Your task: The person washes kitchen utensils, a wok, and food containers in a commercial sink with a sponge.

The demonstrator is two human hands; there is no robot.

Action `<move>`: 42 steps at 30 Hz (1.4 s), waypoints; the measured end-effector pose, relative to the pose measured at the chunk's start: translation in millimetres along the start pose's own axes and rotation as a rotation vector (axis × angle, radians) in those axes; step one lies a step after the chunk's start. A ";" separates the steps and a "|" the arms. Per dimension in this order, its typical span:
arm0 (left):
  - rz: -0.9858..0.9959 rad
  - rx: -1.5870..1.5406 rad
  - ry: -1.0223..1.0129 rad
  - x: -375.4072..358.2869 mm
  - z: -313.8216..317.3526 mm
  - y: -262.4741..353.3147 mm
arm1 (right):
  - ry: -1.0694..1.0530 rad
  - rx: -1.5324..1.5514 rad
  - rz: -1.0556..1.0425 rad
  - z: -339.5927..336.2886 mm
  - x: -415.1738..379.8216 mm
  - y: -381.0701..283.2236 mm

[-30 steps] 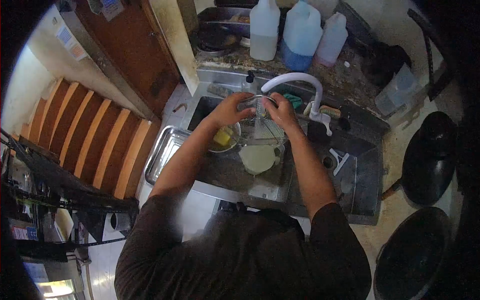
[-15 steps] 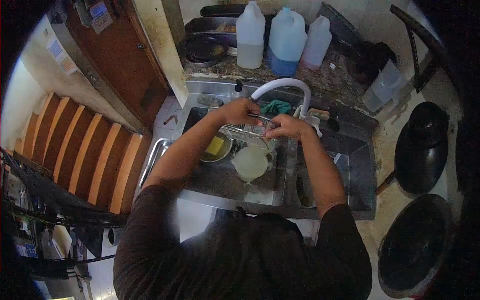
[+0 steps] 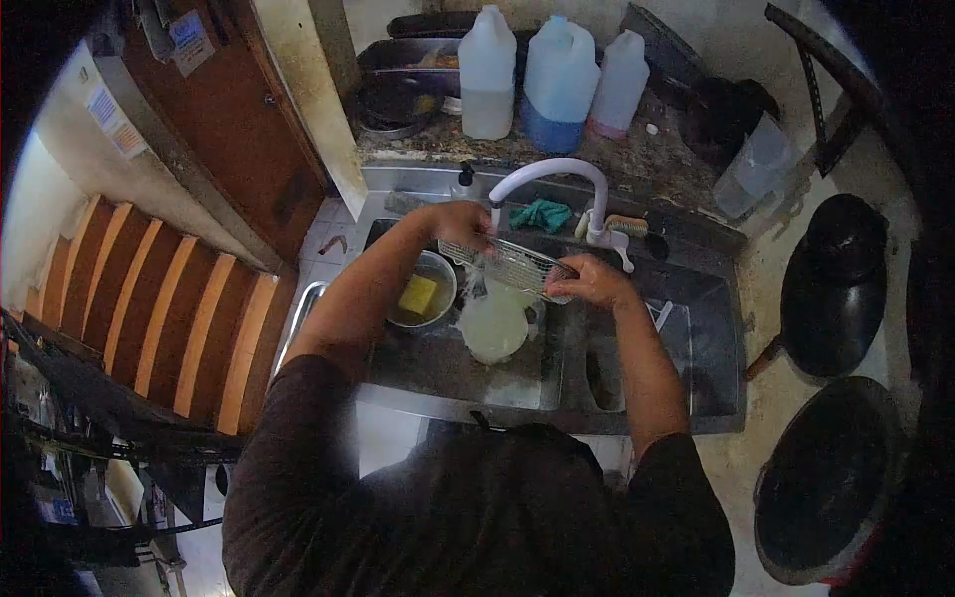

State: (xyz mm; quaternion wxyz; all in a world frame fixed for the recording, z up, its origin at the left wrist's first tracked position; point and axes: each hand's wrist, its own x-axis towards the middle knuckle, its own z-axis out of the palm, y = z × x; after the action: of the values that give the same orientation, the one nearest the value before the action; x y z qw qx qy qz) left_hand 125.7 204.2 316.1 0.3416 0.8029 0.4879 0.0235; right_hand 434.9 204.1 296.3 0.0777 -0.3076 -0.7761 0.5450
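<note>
Widest of all is the double-basin metal sink [image 3: 542,383]. One wire basket [image 3: 522,269] is held up above its left basin, reaching from under the left hand across to the right hand and tilting down a little toward the right. Two large black pans stand along the wall to the right, an upper pan [image 3: 836,298] and a lower pan [image 3: 826,483]. Three plastic jugs line the back counter: a white jug [image 3: 487,85], a jug with blue liquid [image 3: 560,85] and a smaller jug with pinkish liquid [image 3: 619,90]. One white faucet [image 3: 552,171] arches over, its spout just behind the left hand.

Beneath the basket sits one pale round vessel [image 3: 494,326] (pale streaks, too blurred to make out, show just above it). To its left is one metal bowl [image 3: 454,289].

The left hand [image 3: 463,224] is partly closed over the basket's upper edge, its fingers blurred; the right hand [image 3: 592,282] grips the right end, fingers bent around it.

Smallest are one green cloth [image 3: 542,215], one brush [image 3: 627,225] beside the faucet's base, and one yellow sponge [image 3: 418,296] in the bowl.
</note>
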 end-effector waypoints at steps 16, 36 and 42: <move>0.330 0.208 0.758 -4.8 27.5 -34.0 | 0.183 -0.824 -0.303 50.6 -29.3 12.7; -0.456 -1.433 0.858 -101.7 181.4 19.5 | 0.190 -0.841 0.532 61.9 -137.5 401.7; -0.632 -1.337 1.255 -122.3 199.3 94.7 | -0.848 -0.790 0.648 92.1 -81.3 387.2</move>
State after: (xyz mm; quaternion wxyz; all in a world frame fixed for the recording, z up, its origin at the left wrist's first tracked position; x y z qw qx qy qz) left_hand 208.5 -25.9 253.8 0.3959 0.1160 0.6605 0.6273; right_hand 609.9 168.9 -68.5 -0.5208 -0.2897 -0.7491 0.2891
